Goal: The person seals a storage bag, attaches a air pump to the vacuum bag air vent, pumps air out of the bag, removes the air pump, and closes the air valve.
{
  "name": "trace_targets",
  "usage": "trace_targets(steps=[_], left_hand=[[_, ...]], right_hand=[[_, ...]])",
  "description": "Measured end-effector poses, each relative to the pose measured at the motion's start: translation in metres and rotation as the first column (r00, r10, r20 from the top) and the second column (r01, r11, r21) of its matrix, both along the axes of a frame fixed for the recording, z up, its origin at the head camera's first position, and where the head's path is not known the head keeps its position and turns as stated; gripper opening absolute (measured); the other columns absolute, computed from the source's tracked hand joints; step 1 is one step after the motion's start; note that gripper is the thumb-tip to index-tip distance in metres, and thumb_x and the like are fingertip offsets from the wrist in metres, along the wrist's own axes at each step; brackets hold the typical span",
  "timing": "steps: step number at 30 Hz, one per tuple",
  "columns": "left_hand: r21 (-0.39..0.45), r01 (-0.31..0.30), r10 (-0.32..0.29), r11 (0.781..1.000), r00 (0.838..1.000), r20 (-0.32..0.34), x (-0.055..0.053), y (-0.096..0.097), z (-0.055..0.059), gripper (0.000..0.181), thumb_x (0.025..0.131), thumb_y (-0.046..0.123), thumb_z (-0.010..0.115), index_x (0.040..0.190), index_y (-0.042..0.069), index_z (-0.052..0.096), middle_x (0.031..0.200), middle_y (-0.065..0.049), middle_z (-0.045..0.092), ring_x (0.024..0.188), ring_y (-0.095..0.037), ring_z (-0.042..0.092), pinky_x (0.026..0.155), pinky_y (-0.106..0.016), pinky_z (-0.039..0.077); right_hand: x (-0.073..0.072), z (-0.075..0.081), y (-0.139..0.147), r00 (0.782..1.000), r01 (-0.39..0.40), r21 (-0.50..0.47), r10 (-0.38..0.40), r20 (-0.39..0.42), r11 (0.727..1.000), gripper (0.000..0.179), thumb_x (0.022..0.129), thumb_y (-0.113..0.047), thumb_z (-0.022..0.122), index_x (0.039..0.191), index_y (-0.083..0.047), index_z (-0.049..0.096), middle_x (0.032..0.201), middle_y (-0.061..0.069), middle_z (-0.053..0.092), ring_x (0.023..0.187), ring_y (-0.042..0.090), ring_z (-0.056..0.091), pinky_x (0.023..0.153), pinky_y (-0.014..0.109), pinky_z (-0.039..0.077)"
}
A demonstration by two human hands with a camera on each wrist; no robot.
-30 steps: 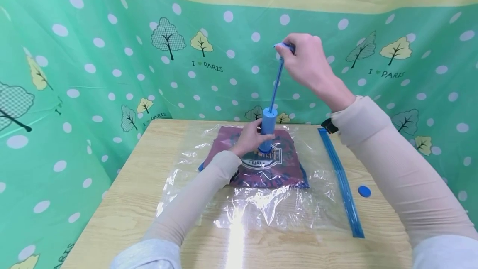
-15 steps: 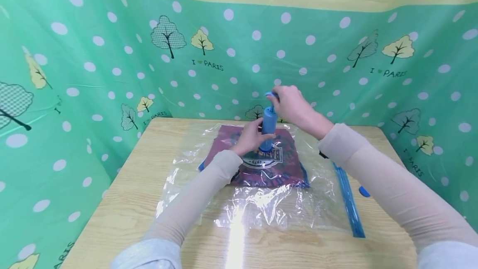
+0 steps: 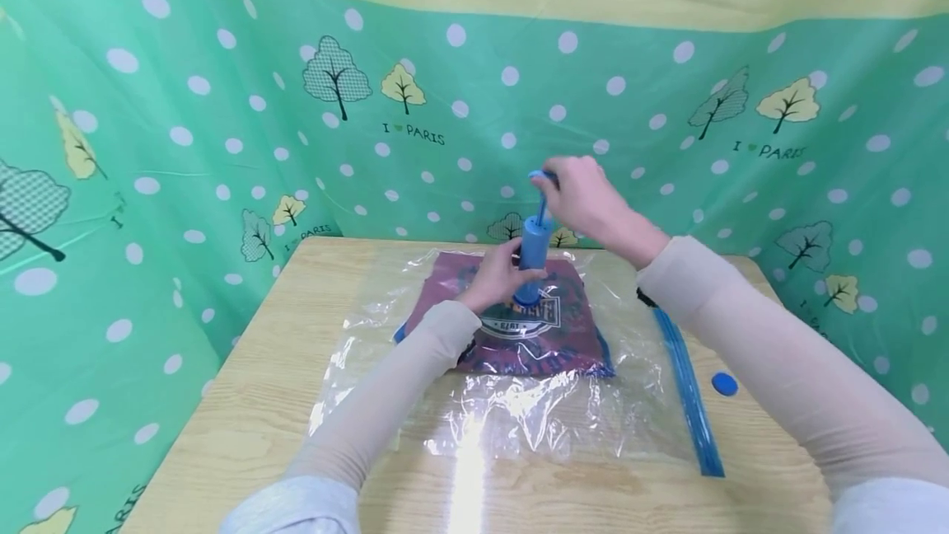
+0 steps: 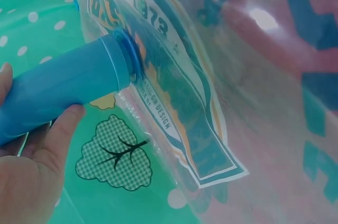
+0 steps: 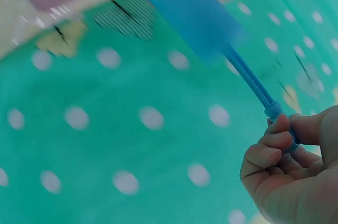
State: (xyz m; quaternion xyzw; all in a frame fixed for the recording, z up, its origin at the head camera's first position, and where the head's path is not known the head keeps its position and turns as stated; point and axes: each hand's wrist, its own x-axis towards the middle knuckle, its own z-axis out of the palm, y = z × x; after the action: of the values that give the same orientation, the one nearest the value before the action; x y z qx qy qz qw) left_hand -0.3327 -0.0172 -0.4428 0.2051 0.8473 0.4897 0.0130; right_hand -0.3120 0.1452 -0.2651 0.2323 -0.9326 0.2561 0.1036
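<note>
A blue hand pump [image 3: 535, 244] stands nearly upright on a clear vacuum storage bag [image 3: 519, 414], its base against the bag's valve. Inside the bag lies a folded maroon printed garment [image 3: 445, 287]. My left hand [image 3: 495, 277] grips the pump's barrel [image 4: 63, 84], thumb and fingers around it. With curled fingers, my right hand [image 3: 589, 198] holds the pump's handle [image 5: 291, 139] above the barrel. A short length of the plunger rod [image 5: 251, 78] shows between handle and barrel.
A blue zip strip [image 3: 685, 394] runs along the bag's right edge. Beside it a round blue cap [image 3: 724, 384] lies on the wooden table [image 3: 245, 402]. A green dotted curtain [image 3: 415, 180] hangs behind and to the left of the table.
From a high position, my right hand has pushed the handle down close to the barrel, then lifted it slightly. My left hand has stayed on the barrel.
</note>
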Motion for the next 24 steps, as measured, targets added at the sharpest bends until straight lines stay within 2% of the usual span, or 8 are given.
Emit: trace_targets(steps=[3,6,9,11,14,16,20,24], left_hand=[[0.011,0.002,-0.002,1.000,1.000,0.000,0.000,0.001,-0.001,0.051,0.097,0.027,0.081,0.138,0.006,0.061,0.129,-0.012,0.070,0.113,-0.026,0.070,0.094,-0.041,0.058],[0.023,0.006,-0.007,1.000,1.000,0.001,0.001,0.001,-0.002,0.051,0.097,0.024,0.080,0.139,0.004,0.060,0.130,-0.013,0.069,0.113,-0.027,0.069,0.095,-0.042,0.058],[0.031,0.008,-0.008,0.999,1.000,0.000,0.002,0.000,-0.003,0.053,0.097,0.023,0.080,0.140,0.003,0.059,0.131,-0.014,0.068,0.114,-0.029,0.069,0.095,-0.042,0.058],[0.041,0.008,-0.008,0.999,1.000,-0.005,0.001,0.000,-0.004,0.053,0.097,0.022,0.081,0.141,0.003,0.059,0.132,-0.015,0.068,0.114,-0.030,0.069,0.095,-0.043,0.058],[0.039,0.009,-0.008,0.999,1.000,-0.016,0.001,0.000,-0.003,0.052,0.096,0.022,0.081,0.140,0.003,0.060,0.132,-0.015,0.068,0.114,-0.031,0.069,0.095,-0.043,0.058],[0.030,0.004,-0.003,1.000,1.000,-0.028,0.001,0.001,-0.002,0.051,0.096,0.022,0.081,0.138,0.003,0.060,0.131,-0.015,0.069,0.113,-0.031,0.069,0.094,-0.042,0.058],[0.014,-0.010,0.010,1.000,0.999,-0.042,0.002,0.001,0.000,0.049,0.095,0.022,0.082,0.136,0.004,0.062,0.128,-0.014,0.071,0.112,-0.029,0.070,0.093,-0.041,0.059],[0.010,0.001,0.000,1.000,1.000,-0.023,0.003,0.002,0.001,0.050,0.096,0.023,0.082,0.138,0.006,0.061,0.129,-0.014,0.070,0.114,-0.030,0.070,0.093,-0.041,0.059]], right_hand=[[0.005,0.032,0.001,0.999,0.028,-0.048,-0.030,-0.037,0.998,0.030,0.113,-0.022,0.052,0.117,0.001,0.071,0.077,0.011,0.060,0.056,0.022,0.050,0.050,0.029,0.043],[0.009,0.060,0.001,0.991,0.052,-0.078,-0.061,-0.121,0.996,0.033,0.113,-0.025,0.050,0.109,0.000,0.071,0.075,0.012,0.055,0.058,0.024,0.046,0.053,0.030,0.040],[0.014,0.075,0.000,0.981,0.065,-0.091,-0.080,-0.177,0.994,0.035,0.113,-0.028,0.049,0.104,0.000,0.069,0.074,0.012,0.051,0.060,0.026,0.044,0.059,0.033,0.037],[0.015,0.077,0.000,0.977,0.063,-0.108,-0.084,-0.198,0.992,0.035,0.113,-0.028,0.050,0.103,0.000,0.069,0.073,0.012,0.050,0.061,0.027,0.043,0.062,0.033,0.035],[0.015,0.069,0.000,0.978,0.065,-0.127,-0.089,-0.187,0.990,0.034,0.113,-0.026,0.050,0.111,0.002,0.070,0.075,0.012,0.054,0.061,0.027,0.046,0.060,0.032,0.038],[0.013,0.058,-0.001,0.984,0.060,-0.119,-0.079,-0.162,0.991,0.032,0.113,-0.024,0.051,0.114,0.002,0.071,0.078,0.011,0.059,0.061,0.026,0.050,0.058,0.030,0.043],[0.008,0.021,-0.002,0.998,0.036,-0.039,-0.038,-0.057,0.999,0.028,0.112,-0.021,0.053,0.117,0.002,0.069,0.084,0.011,0.065,0.061,0.024,0.057,0.054,0.032,0.049],[0.004,-0.020,-0.003,0.999,0.027,0.027,-0.026,-0.018,0.999,0.025,0.112,-0.020,0.055,0.109,0.001,0.068,0.081,0.012,0.065,0.060,0.024,0.058,0.058,0.036,0.047]])
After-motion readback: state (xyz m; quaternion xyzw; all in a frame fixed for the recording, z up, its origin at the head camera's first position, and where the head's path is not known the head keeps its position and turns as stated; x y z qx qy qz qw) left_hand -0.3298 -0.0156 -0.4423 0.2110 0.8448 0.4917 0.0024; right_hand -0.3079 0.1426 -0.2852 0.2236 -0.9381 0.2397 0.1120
